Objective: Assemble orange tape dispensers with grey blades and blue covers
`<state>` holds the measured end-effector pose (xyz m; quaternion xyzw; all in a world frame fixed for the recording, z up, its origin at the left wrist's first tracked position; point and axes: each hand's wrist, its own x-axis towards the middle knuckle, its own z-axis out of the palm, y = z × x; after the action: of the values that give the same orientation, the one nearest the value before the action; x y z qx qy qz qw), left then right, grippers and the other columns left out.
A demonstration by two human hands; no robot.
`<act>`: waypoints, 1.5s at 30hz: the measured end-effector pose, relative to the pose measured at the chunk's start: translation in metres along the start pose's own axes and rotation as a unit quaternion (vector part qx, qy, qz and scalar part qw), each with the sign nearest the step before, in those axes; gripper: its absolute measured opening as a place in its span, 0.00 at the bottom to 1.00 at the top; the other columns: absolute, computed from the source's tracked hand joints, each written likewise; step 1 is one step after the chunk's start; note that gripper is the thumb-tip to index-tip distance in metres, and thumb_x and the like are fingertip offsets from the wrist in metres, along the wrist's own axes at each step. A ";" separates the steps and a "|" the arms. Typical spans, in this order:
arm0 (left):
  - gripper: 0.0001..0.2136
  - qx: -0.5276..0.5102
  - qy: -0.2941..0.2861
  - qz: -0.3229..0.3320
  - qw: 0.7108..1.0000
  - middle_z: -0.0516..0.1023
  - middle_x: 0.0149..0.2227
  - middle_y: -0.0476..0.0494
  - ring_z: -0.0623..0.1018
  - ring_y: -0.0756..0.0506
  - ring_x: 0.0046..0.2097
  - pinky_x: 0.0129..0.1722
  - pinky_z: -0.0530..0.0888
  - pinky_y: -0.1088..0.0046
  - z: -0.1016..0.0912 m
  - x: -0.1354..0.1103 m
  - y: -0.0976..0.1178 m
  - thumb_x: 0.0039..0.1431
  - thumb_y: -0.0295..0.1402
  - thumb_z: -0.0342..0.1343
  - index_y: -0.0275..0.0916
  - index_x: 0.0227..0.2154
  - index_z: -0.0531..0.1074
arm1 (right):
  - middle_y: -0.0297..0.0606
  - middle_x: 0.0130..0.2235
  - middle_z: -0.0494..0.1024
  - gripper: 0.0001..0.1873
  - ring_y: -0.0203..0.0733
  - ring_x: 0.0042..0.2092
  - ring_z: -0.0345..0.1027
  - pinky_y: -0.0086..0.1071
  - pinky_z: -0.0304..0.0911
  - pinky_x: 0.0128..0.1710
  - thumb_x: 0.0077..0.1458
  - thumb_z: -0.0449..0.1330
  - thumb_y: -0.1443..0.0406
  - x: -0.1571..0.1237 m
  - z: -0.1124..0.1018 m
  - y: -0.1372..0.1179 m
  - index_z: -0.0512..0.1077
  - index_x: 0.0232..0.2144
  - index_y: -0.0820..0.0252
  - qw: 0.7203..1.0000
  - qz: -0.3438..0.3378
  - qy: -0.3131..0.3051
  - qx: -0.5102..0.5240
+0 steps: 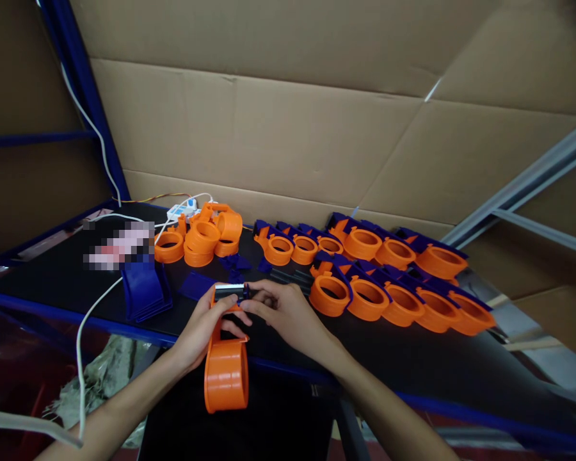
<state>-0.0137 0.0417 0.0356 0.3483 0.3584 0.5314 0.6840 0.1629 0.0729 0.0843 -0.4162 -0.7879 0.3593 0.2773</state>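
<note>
My left hand (202, 325) is closed around the upper part of an orange tape dispenser (226, 378), whose round hub hangs down past the table's front edge. At its top end sit a toothed metal blade (229, 286) and a black roller (226, 294). My right hand (281, 308) pinches a small dark blue piece (246, 292) against the roller's right end; the fingertips partly hide it. Just behind the hands lie a flat blue plastic piece (196, 286) and several small blue parts (235, 264).
Several orange dispensers with blue parts (365, 298) stand in rows at right, near black rods (288, 276). Bare orange bodies (204, 238) are piled at back left, beside curved blue plates (144, 291). A white cable (81, 346) crosses the table's left edge; cardboard (269, 128) walls the back.
</note>
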 end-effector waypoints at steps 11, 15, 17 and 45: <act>0.15 0.024 -0.013 0.021 0.999 0.79 0.25 0.49 0.80 0.46 0.22 0.26 0.79 0.67 -0.002 -0.003 -0.005 0.54 0.33 0.62 0.38 0.42 0.66 | 0.35 0.34 0.82 0.20 0.36 0.30 0.70 0.28 0.62 0.30 0.61 0.61 0.54 -0.011 0.005 -0.007 0.74 0.51 0.56 0.999 -0.026 0.013 -0.033; 0.15 0.056 -0.025 0.048 0.997 0.78 0.23 0.50 0.80 0.45 0.22 0.27 0.80 0.66 -0.005 -0.003 -0.006 0.56 0.35 0.61 0.38 0.43 0.66 | 0.34 0.34 0.82 0.19 0.36 0.30 0.71 0.28 0.64 0.31 0.59 0.63 0.55 -0.016 0.005 -0.012 0.75 0.51 0.55 0.999 -0.031 0.020 -0.016; 0.13 0.077 -0.039 0.058 0.995 0.78 0.24 0.49 0.80 0.45 0.24 0.29 0.80 0.66 -0.006 -0.006 -0.006 0.57 0.35 0.60 0.39 0.43 0.66 | 0.34 0.34 0.81 0.18 0.36 0.31 0.72 0.28 0.65 0.33 0.60 0.62 0.56 -0.019 0.004 -0.015 0.75 0.51 0.54 0.999 -0.040 0.019 -0.010; 0.30 -0.013 -0.047 0.114 0.992 0.77 0.52 0.40 0.76 0.34 0.54 0.59 0.67 0.57 -0.008 -0.023 0.008 0.45 0.27 0.71 0.42 0.54 0.73 | 0.40 0.40 0.80 0.09 0.47 0.43 0.72 0.41 0.70 0.45 0.61 0.62 0.59 -0.075 0.018 -0.046 0.77 0.40 0.58 0.915 -0.190 0.113 -0.337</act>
<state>-0.0288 0.0216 0.0410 0.4025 0.2773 0.5932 0.6397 0.1666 -0.0158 0.0999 -0.3648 -0.8901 -0.0365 0.2707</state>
